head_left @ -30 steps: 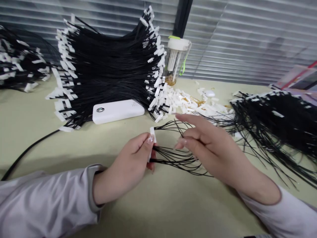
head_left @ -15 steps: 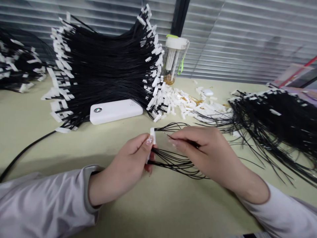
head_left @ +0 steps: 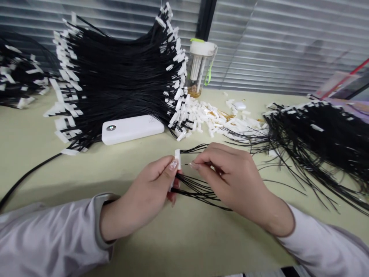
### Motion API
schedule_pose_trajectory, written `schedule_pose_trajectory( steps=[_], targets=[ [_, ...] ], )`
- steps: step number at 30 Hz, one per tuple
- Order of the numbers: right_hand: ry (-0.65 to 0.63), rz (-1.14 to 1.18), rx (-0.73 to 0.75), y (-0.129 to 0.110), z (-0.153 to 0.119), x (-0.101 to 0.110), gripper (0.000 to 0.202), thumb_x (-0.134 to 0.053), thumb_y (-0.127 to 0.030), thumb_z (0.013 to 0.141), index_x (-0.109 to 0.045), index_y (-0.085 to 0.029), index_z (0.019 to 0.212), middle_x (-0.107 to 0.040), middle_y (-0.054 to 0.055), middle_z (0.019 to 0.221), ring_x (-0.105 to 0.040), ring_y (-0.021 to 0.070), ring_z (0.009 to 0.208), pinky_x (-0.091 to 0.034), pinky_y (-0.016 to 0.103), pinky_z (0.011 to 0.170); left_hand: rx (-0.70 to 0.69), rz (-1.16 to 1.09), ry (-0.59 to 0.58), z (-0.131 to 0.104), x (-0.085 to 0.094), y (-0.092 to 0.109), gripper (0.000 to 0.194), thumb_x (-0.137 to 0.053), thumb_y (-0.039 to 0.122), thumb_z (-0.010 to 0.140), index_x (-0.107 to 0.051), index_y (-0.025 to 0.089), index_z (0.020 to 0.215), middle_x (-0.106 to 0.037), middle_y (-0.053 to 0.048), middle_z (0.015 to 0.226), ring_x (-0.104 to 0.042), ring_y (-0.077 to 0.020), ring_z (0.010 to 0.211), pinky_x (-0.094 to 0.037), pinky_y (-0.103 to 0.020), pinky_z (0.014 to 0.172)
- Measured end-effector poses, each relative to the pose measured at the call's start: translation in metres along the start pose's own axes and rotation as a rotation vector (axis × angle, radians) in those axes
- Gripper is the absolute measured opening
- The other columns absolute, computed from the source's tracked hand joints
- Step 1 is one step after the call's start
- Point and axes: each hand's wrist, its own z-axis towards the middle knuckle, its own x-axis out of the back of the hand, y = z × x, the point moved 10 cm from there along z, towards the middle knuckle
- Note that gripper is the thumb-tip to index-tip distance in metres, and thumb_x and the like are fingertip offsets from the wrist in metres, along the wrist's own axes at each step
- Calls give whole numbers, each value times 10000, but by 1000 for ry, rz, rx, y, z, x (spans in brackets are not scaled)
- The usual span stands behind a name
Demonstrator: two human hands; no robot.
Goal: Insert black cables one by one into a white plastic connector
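Between thumb and fingers, my left hand (head_left: 150, 192) holds a white connector (head_left: 178, 158) upright. Black wires (head_left: 198, 188) run from the connector's side toward the right, passing beside and under my right hand (head_left: 230, 177). The thumb and index finger of my right hand are pinched on a thin wire (head_left: 186, 164), whose tip points at the connector from just to its right. A small gap seems to lie between the tip and the connector. The lower part of the connector is hidden by my left fingers.
Behind my hands stand a large black cable bundle (head_left: 121, 73) with white ends, a white power bank (head_left: 132, 129) and a clear bottle (head_left: 198, 65). Loose white connectors (head_left: 207, 117) lie mid-table (head_left: 173, 242). More black wires (head_left: 323, 138) lie at the right.
My right hand has moved slightly left, bringing the wire tip closer to the connector. My left hand keeps its grip. The whole view has shifted a little.
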Motion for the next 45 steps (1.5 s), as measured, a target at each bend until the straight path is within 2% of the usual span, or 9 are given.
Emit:
schedule_pose_trajectory(
  steps=[9, 14, 23, 36, 39, 43, 45],
  targets=[
    [-67, -45, 28, -3, 0, -6, 122, -455, -110, 779, -565, -151, 744, -525, 0, 677, -458, 78, 658, -346, 190, 606, 0, 19, -1, 0, 0, 2, 267, -333, 371, 836, -431, 177, 682, -404, 57, 540, -408, -65, 429, -343, -179, 411],
    [-60, -53, -29, 2, -1, -6, 125, -444, -111, 779, -546, -162, 728, -521, -11, 647, -452, 82, 623, -323, 197, 562, 18, 60, 22, -1, 2, 4, 260, -358, 358, 827, -433, 177, 656, -412, 54, 540, -416, -65, 432, -352, -175, 413],
    [-61, -44, -58, 1, -1, -6, 131, -444, -128, 784, -522, -154, 681, -505, -17, 629, -434, 68, 589, -305, 195, 544, -4, 20, -27, 0, -2, 0, 267, -328, 372, 838, -433, 176, 690, -406, 59, 547, -413, -55, 425, -353, -167, 411],
    [-50, -42, -80, 2, 1, -18, 144, -435, -144, 791, -488, -154, 658, -492, -23, 600, -413, 68, 565, -296, 195, 548, -72, 148, -1, -2, -3, 12, 239, -340, 294, 841, -462, 170, 679, -402, 53, 544, -420, -69, 476, -380, -158, 432],
    [-30, -57, -35, 1, 4, -7, 116, -442, -125, 784, -517, -157, 702, -522, -14, 648, -447, 70, 597, -325, 191, 563, -52, 113, 27, -2, -1, 10, 244, -337, 309, 841, -457, 169, 681, -411, 56, 541, -424, -64, 462, -383, -157, 427],
    [35, -92, 82, -9, 6, 28, 58, -501, -141, 759, -555, -153, 778, -530, 26, 763, -484, 98, 705, -376, 222, 641, -20, 25, 91, -1, 6, 3, 251, -335, 350, 839, -449, 173, 701, -430, 55, 572, -435, -58, 474, -391, -152, 434],
    [-57, -112, 115, -13, 4, 27, 55, -516, -170, 758, -567, -156, 745, -515, 29, 740, -476, 104, 692, -375, 234, 624, -18, 16, 107, -1, 8, 2, 259, -332, 365, 838, -448, 174, 705, -431, 54, 581, -439, -58, 485, -394, -149, 441]
  ],
)
